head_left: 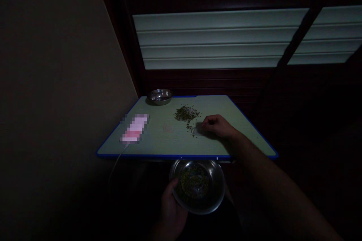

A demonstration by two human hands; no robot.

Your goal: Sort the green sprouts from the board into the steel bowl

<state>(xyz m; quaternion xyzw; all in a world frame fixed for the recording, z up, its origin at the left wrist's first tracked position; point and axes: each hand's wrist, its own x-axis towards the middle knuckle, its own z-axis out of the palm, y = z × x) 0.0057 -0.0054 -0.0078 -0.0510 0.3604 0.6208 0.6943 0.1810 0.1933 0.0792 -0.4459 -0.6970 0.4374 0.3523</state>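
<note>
My left hand (173, 209) grips a shiny metal bowl (217, 190) by its left rim, just below the table's near edge. Small green beans, like mung beans (195, 184), lie in the bottom of that bowl. Over the table, my right hand (217, 125) is closed, its fingertips pinched on a thin, clear piece (197, 131) whose kind I cannot make out in the dim light. Just beyond and left of it is a loose pile of green beans (185, 113), with a short trail of beans running toward the clear piece.
A second metal bowl (160, 97) stands at the table's back left corner. A blurred-out phone (135, 128) lies at left with a white cable (115, 163) hanging over the edge. Small pale bits (167, 129) lie on the pale, blue-edged table (158, 147). A wall (70, 64) borders the left.
</note>
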